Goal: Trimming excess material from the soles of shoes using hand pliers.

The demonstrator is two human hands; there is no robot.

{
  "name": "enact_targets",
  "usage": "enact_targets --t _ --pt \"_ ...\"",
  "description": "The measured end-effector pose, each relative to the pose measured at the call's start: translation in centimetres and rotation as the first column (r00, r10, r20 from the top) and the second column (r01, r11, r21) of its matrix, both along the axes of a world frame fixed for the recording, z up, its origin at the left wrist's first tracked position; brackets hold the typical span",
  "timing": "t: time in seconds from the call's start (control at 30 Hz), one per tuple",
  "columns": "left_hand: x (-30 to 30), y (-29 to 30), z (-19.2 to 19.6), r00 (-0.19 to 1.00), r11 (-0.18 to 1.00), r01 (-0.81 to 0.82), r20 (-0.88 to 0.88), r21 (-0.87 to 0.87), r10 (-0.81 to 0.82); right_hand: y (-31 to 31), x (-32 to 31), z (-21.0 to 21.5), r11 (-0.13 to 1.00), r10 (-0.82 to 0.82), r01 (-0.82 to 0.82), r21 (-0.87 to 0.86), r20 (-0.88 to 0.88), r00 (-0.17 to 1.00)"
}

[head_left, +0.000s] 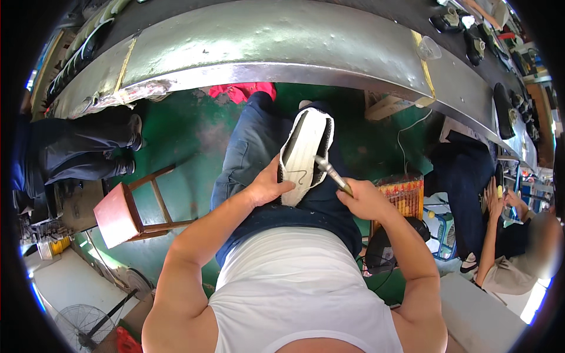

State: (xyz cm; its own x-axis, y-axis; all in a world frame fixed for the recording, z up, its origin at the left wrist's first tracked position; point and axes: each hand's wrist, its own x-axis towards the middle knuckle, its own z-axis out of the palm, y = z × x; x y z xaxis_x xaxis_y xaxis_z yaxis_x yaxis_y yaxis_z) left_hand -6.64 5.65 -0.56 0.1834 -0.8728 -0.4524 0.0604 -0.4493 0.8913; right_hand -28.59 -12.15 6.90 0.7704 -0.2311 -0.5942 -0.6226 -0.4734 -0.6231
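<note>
"Shoe in sight?"
"I see it at one o'clock from centre, left hand clamping its eight o'clock edge between thumb and fingers."
"Right hand?"
"Fingers clamped round a metal-ended tool, four o'clock from the shoe."

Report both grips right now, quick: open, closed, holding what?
Left grip: closed on the near left edge of the white shoe piece.
Right grip: closed around a slim tool.

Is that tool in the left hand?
No, the right hand grips the tool, while the left hand holds the shoe.
</note>
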Motion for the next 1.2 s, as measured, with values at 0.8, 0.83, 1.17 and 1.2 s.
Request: enact_targets --t 0.8,0.83,1.17,1.2 --pt "-1.0 -3.1 -1.5 0.824 0.948 -0.294 0.472 -0.118 0.314 -0.4 4.9 -2.4 0.869 0.161 0.065 -0.491 0.404 0.9" --pt "-1.0 -3.2 -0.9 0.822 0.963 -0.239 0.501 -0.126 0.27 -0.6 5.5 -2.0 0.869 0.163 0.063 -0.491 0.404 0.9" --pt "0.6 -4.0 1.0 0.753 0.991 0.135 0.653 -0.026 -0.085 0.5 4.0 -5.7 0.897 -0.028 0.174 -0.406 0.341 0.94" --pt "0.7 -4.3 1.7 0.741 0.983 0.162 0.648 0.082 -0.176 -0.3 3.8 -5.6 0.927 -0.007 0.123 -0.355 0.312 0.95"
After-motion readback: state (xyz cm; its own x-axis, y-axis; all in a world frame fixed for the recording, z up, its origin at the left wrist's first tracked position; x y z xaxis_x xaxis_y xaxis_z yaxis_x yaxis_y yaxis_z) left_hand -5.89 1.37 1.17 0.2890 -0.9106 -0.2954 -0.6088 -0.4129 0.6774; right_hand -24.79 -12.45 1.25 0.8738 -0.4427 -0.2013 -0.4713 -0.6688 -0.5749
